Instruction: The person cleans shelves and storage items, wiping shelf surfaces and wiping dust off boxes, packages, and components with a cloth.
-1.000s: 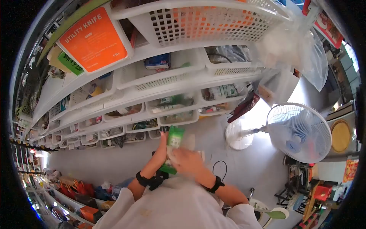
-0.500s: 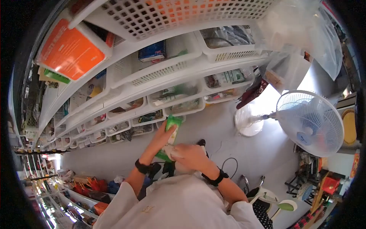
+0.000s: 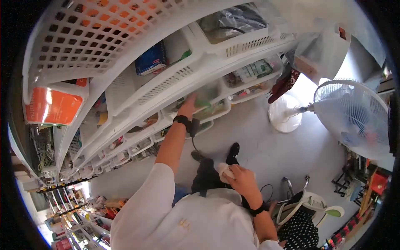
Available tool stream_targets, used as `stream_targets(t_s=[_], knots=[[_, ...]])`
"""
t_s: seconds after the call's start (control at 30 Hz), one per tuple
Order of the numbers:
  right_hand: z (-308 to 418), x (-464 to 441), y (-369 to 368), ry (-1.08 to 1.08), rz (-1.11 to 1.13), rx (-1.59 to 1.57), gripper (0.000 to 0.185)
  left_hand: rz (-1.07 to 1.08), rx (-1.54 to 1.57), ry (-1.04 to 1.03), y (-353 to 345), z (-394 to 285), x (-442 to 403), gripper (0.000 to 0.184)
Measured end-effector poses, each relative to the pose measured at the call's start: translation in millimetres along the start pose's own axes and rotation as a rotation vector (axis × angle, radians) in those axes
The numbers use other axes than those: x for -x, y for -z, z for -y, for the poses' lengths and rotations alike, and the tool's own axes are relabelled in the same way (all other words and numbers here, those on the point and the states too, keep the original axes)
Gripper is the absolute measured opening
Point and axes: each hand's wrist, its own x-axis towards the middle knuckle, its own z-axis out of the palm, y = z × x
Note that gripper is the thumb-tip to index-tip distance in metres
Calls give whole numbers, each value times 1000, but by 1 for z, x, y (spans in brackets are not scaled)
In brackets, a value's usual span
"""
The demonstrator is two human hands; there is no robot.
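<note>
My left hand (image 3: 188, 106) reaches into a white bin on the shelf, at the bin's front rim. Its fingers are mostly hidden and blurred, so their grip cannot be made out. Right beside them, inside the bin, shows the green packet (image 3: 203, 102), also blurred. Low in front of my body, my right hand (image 3: 243, 180) is closed around a crumpled white cloth (image 3: 225, 171), part of which sticks out past the fingers.
Rows of white bins hold bagged goods, including a blue box (image 3: 151, 59). A large perforated basket (image 3: 104, 37) juts out above. To the right stand a white fan (image 3: 352, 116) and a chair (image 3: 312, 202). Plastic bags (image 3: 318, 54) hang near the shelf end.
My left hand has moved up and forward from my body into the bin, along with the green packet. My right hand has parted from the packet and moved right and down, keeping the white cloth.
</note>
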Motion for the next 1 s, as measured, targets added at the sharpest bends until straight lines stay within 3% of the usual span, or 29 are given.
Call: stream_targets(t_s=[0.07,0.17,0.2,0.27,0.3,0.37,0.47,0.57,0.63,0.73,0.8,0.9,1.0], knots=[[2,0,-1,-31,-6,29,28,-134,317,204,-9,0,-13,38],[8,-6,1,86,-57,21,28,-256,352,213,-9,17,-25,30],[11,-8,1,66,-50,12,28,-167,33,15,2,32,-24,27],[17,-13,1,27,-33,-4,28,-194,-674,-450,26,73,-15,31],[21,-17,1,48,-35,12,28,-184,-686,-494,33,84,6,37],[28,-27,2,95,-42,45,28,-16,-270,-208,22,48,97,40],[35,-43,-5,185,-29,22,29,-65,-255,-275,28,18,178,41],[52,-54,-13,229,45,100,29,-246,-306,-493,48,-32,223,25],[65,-57,-20,286,111,87,29,-396,-418,-754,65,-67,262,16],[84,-57,-26,307,164,79,30,-697,-545,-1174,96,-100,298,40],[86,-57,-33,336,165,108,30,-987,-847,-1177,131,-104,312,47],[73,-64,-53,383,168,146,31,-1306,-1066,-1111,170,-111,330,47],[88,-66,-65,331,227,167,33,-1284,-1226,-792,224,-64,293,55]])
